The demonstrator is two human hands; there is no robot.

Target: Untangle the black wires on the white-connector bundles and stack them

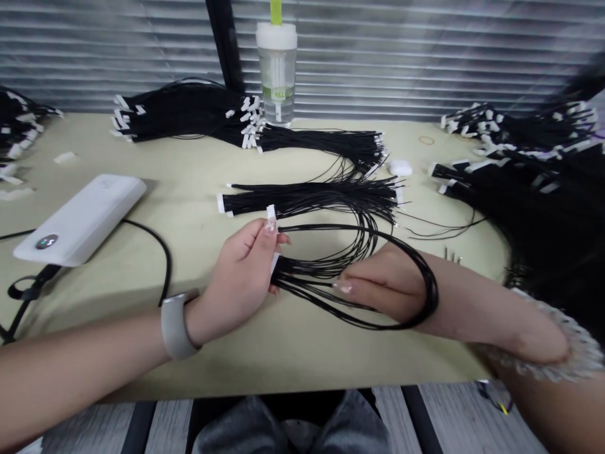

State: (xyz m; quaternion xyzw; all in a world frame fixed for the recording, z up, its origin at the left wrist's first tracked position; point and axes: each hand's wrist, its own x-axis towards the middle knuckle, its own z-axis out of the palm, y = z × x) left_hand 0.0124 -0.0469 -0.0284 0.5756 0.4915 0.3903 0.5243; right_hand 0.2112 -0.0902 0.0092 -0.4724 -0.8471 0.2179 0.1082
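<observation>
A looped black wire harness [350, 227] is gripped at its end by my left hand [248, 265]. One white connector [271, 212] sticks up above my left thumb, and another white connector [275, 262] shows beside the fingers. The loop bends to the right and passes around my right hand [385, 287]. My right thumb and fingers are pinched together on strands of the harness near the left hand. Just behind both hands lies a bundle of black wires [302, 197] with white connectors at its ends, some of its strands curving toward me.
Farther back are another wire bundle [312, 139], a large bundle [184, 110] and a water cup [276, 75]. A white power bank [89, 217] with a black cable [161, 246] lies left. Wire heaps [553, 195] cover the right side, near a small white case [401, 168].
</observation>
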